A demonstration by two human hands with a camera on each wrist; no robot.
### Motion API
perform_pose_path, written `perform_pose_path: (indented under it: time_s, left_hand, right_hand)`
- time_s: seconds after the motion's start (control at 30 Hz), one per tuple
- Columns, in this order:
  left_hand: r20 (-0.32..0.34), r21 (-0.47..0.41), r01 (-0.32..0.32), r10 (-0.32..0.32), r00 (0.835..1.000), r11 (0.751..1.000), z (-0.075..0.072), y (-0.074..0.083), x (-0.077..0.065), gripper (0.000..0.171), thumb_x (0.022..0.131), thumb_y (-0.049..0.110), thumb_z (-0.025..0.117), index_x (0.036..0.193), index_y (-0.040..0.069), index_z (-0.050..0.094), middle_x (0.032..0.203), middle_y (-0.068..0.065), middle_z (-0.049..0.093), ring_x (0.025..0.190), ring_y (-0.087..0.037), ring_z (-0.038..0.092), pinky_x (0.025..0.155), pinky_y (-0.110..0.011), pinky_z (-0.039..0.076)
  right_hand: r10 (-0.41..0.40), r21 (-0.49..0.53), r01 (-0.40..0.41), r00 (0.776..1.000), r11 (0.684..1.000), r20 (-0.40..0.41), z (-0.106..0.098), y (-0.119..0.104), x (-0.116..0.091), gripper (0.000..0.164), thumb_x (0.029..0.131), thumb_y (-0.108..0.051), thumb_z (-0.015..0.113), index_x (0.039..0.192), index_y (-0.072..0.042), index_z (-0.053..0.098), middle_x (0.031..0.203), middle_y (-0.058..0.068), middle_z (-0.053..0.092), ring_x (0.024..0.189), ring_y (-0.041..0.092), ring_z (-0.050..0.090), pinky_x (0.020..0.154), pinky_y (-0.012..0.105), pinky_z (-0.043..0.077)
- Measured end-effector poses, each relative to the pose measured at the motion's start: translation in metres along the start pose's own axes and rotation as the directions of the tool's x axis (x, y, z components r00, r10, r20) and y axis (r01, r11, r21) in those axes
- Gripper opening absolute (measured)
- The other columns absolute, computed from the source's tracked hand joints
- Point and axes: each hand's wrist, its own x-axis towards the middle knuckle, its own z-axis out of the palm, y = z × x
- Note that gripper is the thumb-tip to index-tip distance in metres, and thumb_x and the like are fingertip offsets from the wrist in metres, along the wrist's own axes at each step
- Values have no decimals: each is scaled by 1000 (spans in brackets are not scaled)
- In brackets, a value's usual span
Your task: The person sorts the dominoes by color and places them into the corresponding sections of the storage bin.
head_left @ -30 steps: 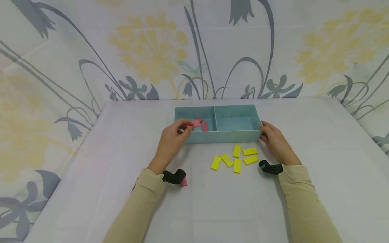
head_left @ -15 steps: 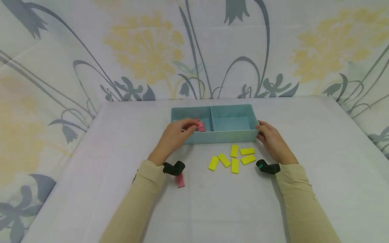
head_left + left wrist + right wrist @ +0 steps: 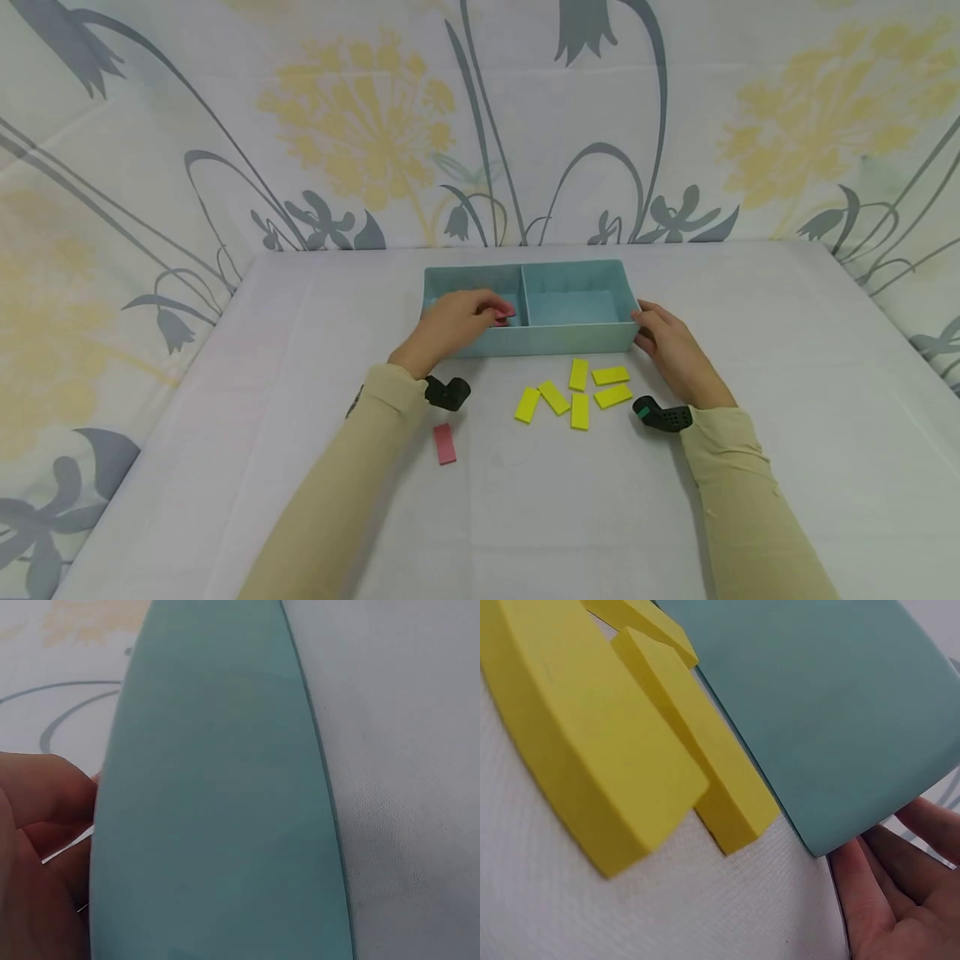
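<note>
A pale blue-green box (image 3: 555,337) with two compartments stands on the table. My left hand (image 3: 453,321) reaches over its front wall into the left compartment, where its fingertips pinch a pink block (image 3: 506,314). Pink pieces below are mostly hidden by the fingers. In the left wrist view the box wall (image 3: 217,780) blocks most of the fingers. My right hand (image 3: 675,350) holds the box's right end at the front corner, and in the right wrist view its fingers (image 3: 859,889) touch that end. Another pink block (image 3: 445,444) lies on the table near my left forearm.
Several yellow blocks (image 3: 580,411) lie scattered in front of the box, close to its front wall. The right compartment (image 3: 577,304) shows a bare floor. A white cloth covers the table, and a flower-patterned cloth (image 3: 375,125) hangs behind it.
My left hand has moved right and deeper into the left compartment with a pink block. The pink block on the table has come into full view. My right hand stays at the box's end.
</note>
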Motion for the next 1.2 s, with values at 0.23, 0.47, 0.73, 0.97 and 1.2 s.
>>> perform_pose_path:
  time_s: [0.23,0.47,0.73,0.97,1.2]
  left_hand:
    - [51,30,41,-43,998,999,3,0,13,26,94,19,41,111,17,60,102,4,61,92,-11,53,83,-30,42]
    - [132,112,57,-72,989,992,4,2,17,30,95,24,37,119,20,55,110,6,57,100,-12,50,88,-33,39]
    - [248,122,57,-86,965,991,1,4,23,35,96,22,31,127,18,47,121,5,51,111,-12,44,94,-32,34]
    - [296,173,41,-91,951,984,2,4,28,40,96,23,28,135,20,38,134,0,41,121,-17,37,99,-36,29]
    - [289,248,67,-140,947,966,2,6,26,43,97,27,23,137,21,36,138,-1,37,125,-20,33,100,-39,28]
  right_hand:
    - [2,-2,-2,1000,1000,-5,-1,0,0,66,94,-39,36,144,-7,7,148,7,4,132,17,18,103,30,23]
    - [-4,3,4,1000,1000,0,-1,-1,-2,66,94,-38,37,144,-7,7,148,7,4,132,16,18,103,30,24]
    - [4,-5,-4,1000,1000,0,0,-1,-1,66,94,-39,36,144,-8,7,148,6,4,132,16,19,103,30,23]
    - [-7,14,7,1000,1000,6,0,1,-2,65,94,-38,36,144,-7,7,148,7,5,131,16,19,103,29,24]
    - [-17,23,17,1000,1000,10,-1,0,-1,64,94,-37,37,143,-7,10,148,7,8,131,16,21,103,29,24]
